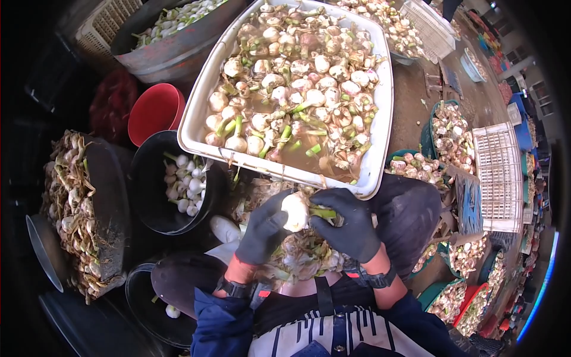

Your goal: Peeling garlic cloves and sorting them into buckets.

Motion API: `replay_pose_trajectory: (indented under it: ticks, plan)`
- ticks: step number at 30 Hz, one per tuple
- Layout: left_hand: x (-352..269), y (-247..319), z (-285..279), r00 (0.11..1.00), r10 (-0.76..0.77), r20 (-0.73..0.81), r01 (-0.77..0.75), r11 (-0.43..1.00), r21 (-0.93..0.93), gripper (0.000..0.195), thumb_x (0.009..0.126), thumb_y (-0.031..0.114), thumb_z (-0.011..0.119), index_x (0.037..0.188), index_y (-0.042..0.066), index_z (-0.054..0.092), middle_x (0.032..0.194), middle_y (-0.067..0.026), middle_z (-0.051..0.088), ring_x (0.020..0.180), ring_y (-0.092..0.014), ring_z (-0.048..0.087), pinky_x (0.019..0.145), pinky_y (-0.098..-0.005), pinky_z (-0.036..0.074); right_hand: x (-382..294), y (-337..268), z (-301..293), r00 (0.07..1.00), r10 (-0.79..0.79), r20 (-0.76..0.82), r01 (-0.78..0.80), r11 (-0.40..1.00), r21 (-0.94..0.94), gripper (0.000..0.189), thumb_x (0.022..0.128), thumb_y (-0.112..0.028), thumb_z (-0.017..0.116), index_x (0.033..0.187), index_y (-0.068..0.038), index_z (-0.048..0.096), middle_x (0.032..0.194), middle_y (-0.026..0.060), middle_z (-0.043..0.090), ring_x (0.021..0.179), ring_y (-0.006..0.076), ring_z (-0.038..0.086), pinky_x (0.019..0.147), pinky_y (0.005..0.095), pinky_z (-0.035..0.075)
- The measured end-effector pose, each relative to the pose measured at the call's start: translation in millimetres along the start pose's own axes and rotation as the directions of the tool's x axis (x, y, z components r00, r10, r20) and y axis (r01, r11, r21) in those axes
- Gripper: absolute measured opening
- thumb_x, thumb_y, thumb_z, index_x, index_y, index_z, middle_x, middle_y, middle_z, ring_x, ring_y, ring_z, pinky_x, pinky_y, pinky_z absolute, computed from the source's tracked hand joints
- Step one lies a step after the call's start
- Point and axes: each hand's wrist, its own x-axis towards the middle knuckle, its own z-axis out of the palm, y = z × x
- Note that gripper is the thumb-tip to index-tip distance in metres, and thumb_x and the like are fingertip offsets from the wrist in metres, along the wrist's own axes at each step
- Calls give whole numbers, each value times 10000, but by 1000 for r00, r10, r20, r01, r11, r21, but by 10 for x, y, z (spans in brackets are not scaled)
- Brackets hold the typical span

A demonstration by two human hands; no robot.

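Both of my hands wear dark gloves and meet above my lap. My left hand grips a pale garlic bulb by its side. On the other side, my right hand has its fingers around the green stem beside the bulb. Loose garlic skins lie heaped below the hands. Just beyond them stands a white plastic tub with garlic bulbs in brown water. Whether a tool is in the right hand, I cannot tell.
At the left are a black bucket holding white bulbs, a red bowl and a large container of unpeeled garlic. A metal tub of peeled bulbs stands at the upper left. Plastic crates and garlic-filled basins line the right.
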Motion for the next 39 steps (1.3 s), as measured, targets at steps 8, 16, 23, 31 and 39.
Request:
replay_pose_trajectory:
  ticks: [8, 16, 23, 31, 39]
  plan:
    - [-6, -14, 31, 997, 77, 27, -81, 925, 372, 664, 831, 291, 711, 1322, -57, 430, 1014, -89, 633, 864, -128, 596, 773, -275, 498, -139, 42, 193, 994, -100, -50, 91, 984, -155, 152, 699, -23, 694, 839, -47, 641, 803, 110, 649, 723, 305, 623, 629, 393, 495]
    - [-36, 80, -18, 962, 113, 248, -266, 591, 762, 639, 732, 184, 787, 1259, -35, 499, 903, -133, 669, 798, -145, 621, 734, -280, 508, -228, 215, 270, 988, 154, -6, -154, 985, -74, 56, 786, 3, 616, 831, 7, 584, 744, 155, 598, 649, 299, 601, 589, 344, 463]
    - [39, -81, -30, 924, 275, 266, -372, 490, 788, 557, 740, 177, 742, 1218, -11, 527, 1129, -188, 573, 1006, -305, 595, 841, -366, 478, -219, 251, 180, 922, 362, 135, -383, 900, 207, 84, 799, -38, 641, 863, -2, 600, 730, 173, 618, 653, 310, 619, 609, 352, 475]
    - [57, -202, 33, 900, 379, 217, -371, 399, 839, 436, 747, 175, 728, 1115, -12, 586, 1013, -180, 600, 911, -306, 605, 778, -357, 485, -278, 469, 383, 894, 447, 17, -443, 880, 171, 76, 822, -24, 594, 813, 50, 610, 668, 152, 586, 587, 193, 536, 571, 316, 421]
    - [-19, -224, -88, 983, 185, 2, -176, 928, 328, 423, 722, 149, 700, 1086, -36, 587, 1043, -193, 623, 937, -309, 628, 808, -353, 507, -381, 823, 563, 930, 255, -266, -294, 948, -118, 90, 804, -65, 612, 763, -3, 561, 688, 188, 589, 670, 401, 571, 603, 458, 440]
